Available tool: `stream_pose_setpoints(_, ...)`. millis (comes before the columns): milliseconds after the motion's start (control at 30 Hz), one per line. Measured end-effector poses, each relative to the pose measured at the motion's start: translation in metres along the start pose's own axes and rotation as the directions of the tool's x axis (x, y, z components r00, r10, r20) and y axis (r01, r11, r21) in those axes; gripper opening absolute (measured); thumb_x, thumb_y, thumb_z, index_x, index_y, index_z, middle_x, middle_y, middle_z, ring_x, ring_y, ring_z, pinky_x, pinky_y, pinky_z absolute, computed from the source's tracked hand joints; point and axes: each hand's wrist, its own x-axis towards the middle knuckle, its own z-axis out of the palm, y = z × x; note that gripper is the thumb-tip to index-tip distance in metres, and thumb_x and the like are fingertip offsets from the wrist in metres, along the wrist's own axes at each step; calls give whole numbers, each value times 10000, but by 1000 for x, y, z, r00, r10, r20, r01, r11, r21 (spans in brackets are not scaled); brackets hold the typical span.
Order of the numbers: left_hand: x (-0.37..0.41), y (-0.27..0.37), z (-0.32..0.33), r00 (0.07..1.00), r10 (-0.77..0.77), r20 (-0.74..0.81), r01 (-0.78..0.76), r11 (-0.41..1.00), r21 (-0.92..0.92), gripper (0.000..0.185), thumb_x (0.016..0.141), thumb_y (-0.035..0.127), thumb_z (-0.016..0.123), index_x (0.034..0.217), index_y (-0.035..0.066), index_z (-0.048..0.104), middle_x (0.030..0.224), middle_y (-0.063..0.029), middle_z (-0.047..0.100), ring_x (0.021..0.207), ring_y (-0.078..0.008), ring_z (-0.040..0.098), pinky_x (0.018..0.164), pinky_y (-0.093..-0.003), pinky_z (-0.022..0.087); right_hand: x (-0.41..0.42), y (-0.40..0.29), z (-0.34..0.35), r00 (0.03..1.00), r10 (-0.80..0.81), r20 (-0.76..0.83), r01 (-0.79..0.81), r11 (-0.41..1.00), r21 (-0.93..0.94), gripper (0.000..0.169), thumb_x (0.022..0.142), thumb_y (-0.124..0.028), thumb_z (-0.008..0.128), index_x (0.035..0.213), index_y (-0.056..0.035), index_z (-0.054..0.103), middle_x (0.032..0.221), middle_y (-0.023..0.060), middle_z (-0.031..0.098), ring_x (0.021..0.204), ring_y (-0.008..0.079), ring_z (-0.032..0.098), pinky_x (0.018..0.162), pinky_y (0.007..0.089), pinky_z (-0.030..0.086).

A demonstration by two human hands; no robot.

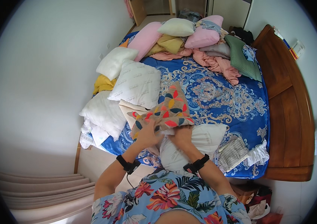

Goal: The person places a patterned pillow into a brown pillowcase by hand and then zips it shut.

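Note:
A tan cushion cover (172, 112) with red, yellow and dark leaf shapes is bunched up before me over the bed. My left hand (148, 135) is at its near left side, fingers partly spread and a little blurred. The fingers of my right hand (182, 135) are hidden under or inside the cover's near right edge. A bit of white material (167, 132) shows between the hands. A white pillow insert (207, 138) lies right beside and below my right hand. Beyond my left hand are a cream fabric piece (129, 110) and a white printed cushion insert (139, 81).
The bed's blue patterned sheet (211, 95) lies beneath everything. More white pillows (103, 112) are at the left. Pink pillows (203, 37), a green pillow (239, 57) and crumpled peach cloth (217, 64) line the far side. A wooden headboard (290, 112) stands right; folded checked cloth (232, 152) lies near it.

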Motion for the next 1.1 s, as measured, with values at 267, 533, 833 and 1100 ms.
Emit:
stream_pose_setpoints(267,-20,-70,25,900,128,-417,-131,991,23,395,698,26,667,1069,70,540,956,-208,614,888,-424,616,723,-463,494,-3,12,21,993,50,-105,-23,968,250,682,738,-474,733,1309,-138,570,1370,131,535,1308,365,423,1048,525,334)
stream_pose_setpoints(533,-34,-17,53,984,153,-96,-152,988,25,599,689,95,729,1225,69,464,976,-206,615,940,-426,612,737,-473,496,-39,113,130,995,101,26,-101,877,469,530,892,-475,572,1286,-121,570,1323,101,571,1249,320,500,1058,439,379)
stream_pose_setpoints(833,-38,-42,84,996,86,10,-80,955,-284,527,734,89,646,1240,64,499,992,-272,648,988,-475,605,823,-486,496,-28,78,66,965,37,258,-99,969,228,510,959,-398,521,1387,-128,460,1423,99,478,1310,268,447,1074,416,374)
stream_pose_setpoints(1100,-22,14,21,835,530,-149,-439,804,400,638,674,89,703,1263,-17,480,1102,-201,579,1100,-372,523,884,-427,446,-23,25,31,986,112,124,-122,990,69,523,936,-388,552,1389,-151,443,1426,114,455,1310,257,441,1074,438,365)
